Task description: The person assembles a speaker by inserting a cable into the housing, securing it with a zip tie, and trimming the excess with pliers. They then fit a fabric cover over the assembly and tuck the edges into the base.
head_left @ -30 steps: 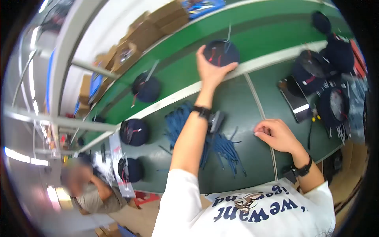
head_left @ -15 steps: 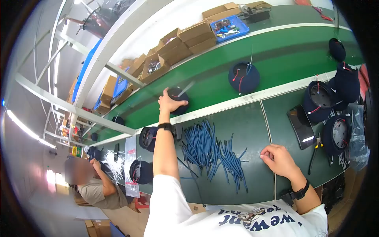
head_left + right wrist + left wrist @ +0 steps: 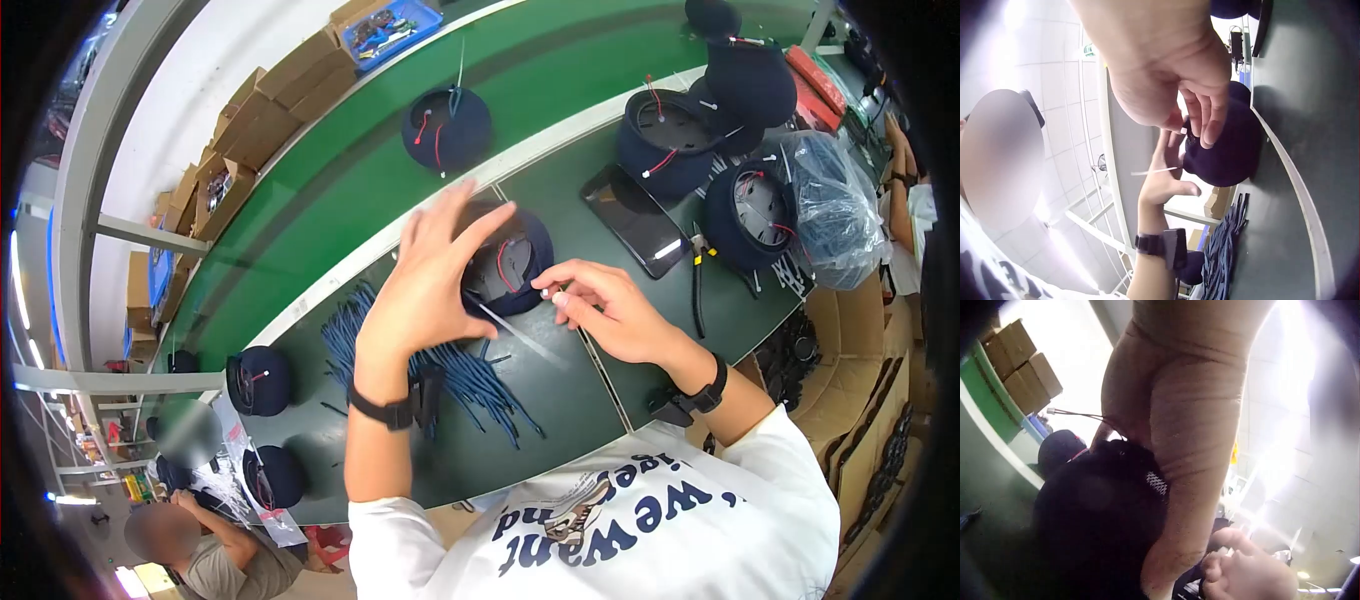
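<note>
A round, dark blue fabric-covered housing sits on the dark green table in front of the person. Its opening shows a grey inside with a red wire, and a whitish zip tie sticks out toward the person. The left hand lies along the housing's left side, fingers and thumb spread. At the opposite rim, the right hand pinches a small white plug between thumb and forefinger. In the left wrist view, the housing is dark beside the hand.
Many blue cords lie partly under the left forearm. More housings stand on the green belt and at the right, by a phone, black-and-yellow cutters and a clear plastic bag. Another person sits at left.
The left hand has come from the green belt to the table, where a housing now sits. The right hand moved from resting on the table to the housing's rim. The head view shifted.
</note>
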### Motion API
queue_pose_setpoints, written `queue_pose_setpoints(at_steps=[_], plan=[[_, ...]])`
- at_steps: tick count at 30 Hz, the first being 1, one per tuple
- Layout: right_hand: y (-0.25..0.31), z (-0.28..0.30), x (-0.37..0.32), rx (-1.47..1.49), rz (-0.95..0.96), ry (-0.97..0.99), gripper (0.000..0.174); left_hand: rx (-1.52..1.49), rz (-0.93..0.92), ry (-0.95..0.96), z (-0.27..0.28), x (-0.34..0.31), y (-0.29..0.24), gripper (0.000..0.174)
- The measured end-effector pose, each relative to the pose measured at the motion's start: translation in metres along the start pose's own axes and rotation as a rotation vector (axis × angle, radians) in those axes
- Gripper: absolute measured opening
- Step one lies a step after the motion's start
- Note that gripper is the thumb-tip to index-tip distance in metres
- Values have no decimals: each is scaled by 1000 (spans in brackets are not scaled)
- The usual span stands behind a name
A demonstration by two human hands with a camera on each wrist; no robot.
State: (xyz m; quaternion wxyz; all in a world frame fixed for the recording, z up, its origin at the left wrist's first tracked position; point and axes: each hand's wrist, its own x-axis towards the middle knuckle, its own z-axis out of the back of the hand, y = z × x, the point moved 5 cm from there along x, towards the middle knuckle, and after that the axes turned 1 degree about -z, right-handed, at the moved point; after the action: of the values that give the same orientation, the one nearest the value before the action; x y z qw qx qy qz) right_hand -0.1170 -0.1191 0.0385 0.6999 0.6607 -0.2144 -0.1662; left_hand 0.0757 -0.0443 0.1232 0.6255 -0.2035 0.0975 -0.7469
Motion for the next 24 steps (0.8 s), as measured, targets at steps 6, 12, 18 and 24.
queue_pose_setpoints(at_steps=[6,12,18,24], plan=[[-8,4,13,186,-35,22,19,-187,-136,-76,-16,-30,-39,42],[-23,12,14,422,-157,18,16,-268,-47,-220,-21,-40,-26,19],[-9,-5,17,279,39,26,16,-457,29,-262,-18,-40,-22,20],[-19,-13,13,255,42,12,14,-511,-30,-377,-27,-45,-12,14]])
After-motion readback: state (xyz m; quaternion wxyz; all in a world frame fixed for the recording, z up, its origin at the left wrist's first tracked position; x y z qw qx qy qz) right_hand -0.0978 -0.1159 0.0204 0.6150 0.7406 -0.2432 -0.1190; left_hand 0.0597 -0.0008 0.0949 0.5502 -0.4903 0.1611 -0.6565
